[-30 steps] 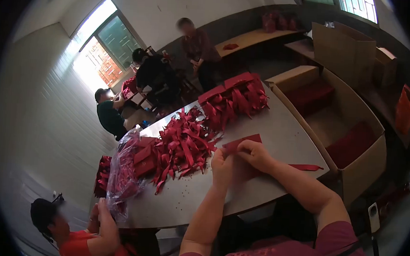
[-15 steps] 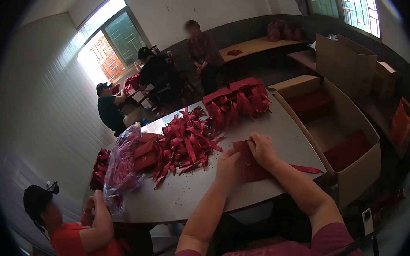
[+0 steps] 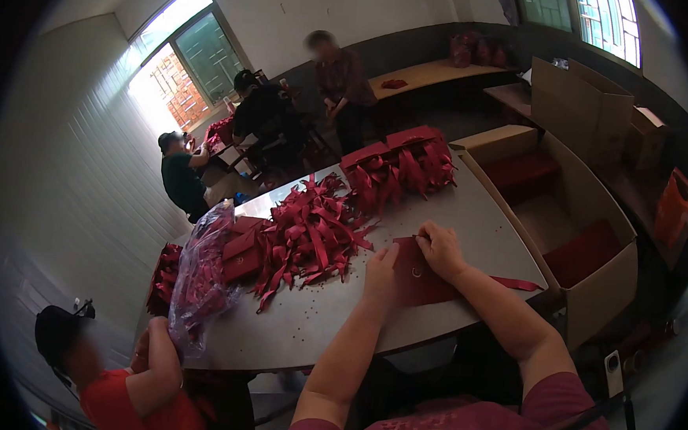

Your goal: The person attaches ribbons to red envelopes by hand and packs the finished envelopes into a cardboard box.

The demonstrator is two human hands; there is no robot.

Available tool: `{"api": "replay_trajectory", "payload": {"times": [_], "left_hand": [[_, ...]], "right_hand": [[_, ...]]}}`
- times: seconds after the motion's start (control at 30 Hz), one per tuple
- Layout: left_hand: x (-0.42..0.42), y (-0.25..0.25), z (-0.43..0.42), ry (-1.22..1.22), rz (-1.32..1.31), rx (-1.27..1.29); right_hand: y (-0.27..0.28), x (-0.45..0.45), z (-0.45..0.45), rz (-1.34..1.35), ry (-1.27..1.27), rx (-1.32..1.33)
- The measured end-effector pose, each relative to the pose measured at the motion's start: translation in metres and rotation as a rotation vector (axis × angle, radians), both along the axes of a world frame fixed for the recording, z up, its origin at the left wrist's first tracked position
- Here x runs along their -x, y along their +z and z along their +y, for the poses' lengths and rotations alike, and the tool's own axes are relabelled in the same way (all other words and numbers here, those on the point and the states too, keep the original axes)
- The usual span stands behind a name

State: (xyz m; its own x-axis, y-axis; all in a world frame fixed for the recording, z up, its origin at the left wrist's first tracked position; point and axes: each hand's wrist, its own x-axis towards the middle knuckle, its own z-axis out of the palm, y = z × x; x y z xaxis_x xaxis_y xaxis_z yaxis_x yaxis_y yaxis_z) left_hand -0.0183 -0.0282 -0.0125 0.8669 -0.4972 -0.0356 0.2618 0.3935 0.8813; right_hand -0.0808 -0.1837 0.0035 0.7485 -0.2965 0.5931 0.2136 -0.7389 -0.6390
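Note:
A flat dark red pouch (image 3: 417, 281) with a small pale round mark lies on the grey table (image 3: 273, 338) in front of me. My left hand (image 3: 381, 271) rests along its left edge, thumb up, fingers close together. At the upper right edge, my right hand (image 3: 440, 246) pinches something small and dark, too small to name. A red ribbon (image 3: 515, 284) sticks out to the right from under my right forearm. Just beyond my hands lies a tangled heap of red ribbons (image 3: 311, 233).
Stacked red pouches (image 3: 398, 159) with ribbons lie at the far edge. A clear plastic bag (image 3: 198, 285) and more pouches (image 3: 243, 250) are at left. An open carton (image 3: 590, 305) adjoins the right edge. A person in red (image 3: 132, 391) sits at left; others are farther back.
The pouch's upper part, raised between my hands a second ago, now lies flat with its round mark showing. My right hand has shifted slightly right along the edge. The view has tilted a little.

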Motion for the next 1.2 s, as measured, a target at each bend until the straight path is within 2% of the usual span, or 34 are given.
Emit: {"api": "replay_trajectory", "payload": {"times": [0.1, 0.2, 0.43, 0.93, 1.2], "left_hand": [[0.009, 0.014, 0.002, -0.041, 0.071, 0.009], [0.016, 0.019, 0.002, -0.078, 0.029, 0.037], [0.011, 0.011, 0.002, -0.030, 0.044, -0.017], [0.003, -0.005, 0.000, 0.038, 0.056, -0.043], [0.007, 0.006, 0.003, 0.039, 0.175, -0.052]], "right_hand": [[0.000, -0.001, -0.001, 0.028, 0.007, -0.029], [0.002, 0.000, -0.001, 0.025, 0.009, -0.043], [-0.004, -0.004, -0.003, 0.108, 0.028, -0.056], [-0.004, -0.003, -0.002, 0.098, 0.019, -0.041], [-0.001, -0.001, 0.000, 0.069, 0.030, -0.072]]}}
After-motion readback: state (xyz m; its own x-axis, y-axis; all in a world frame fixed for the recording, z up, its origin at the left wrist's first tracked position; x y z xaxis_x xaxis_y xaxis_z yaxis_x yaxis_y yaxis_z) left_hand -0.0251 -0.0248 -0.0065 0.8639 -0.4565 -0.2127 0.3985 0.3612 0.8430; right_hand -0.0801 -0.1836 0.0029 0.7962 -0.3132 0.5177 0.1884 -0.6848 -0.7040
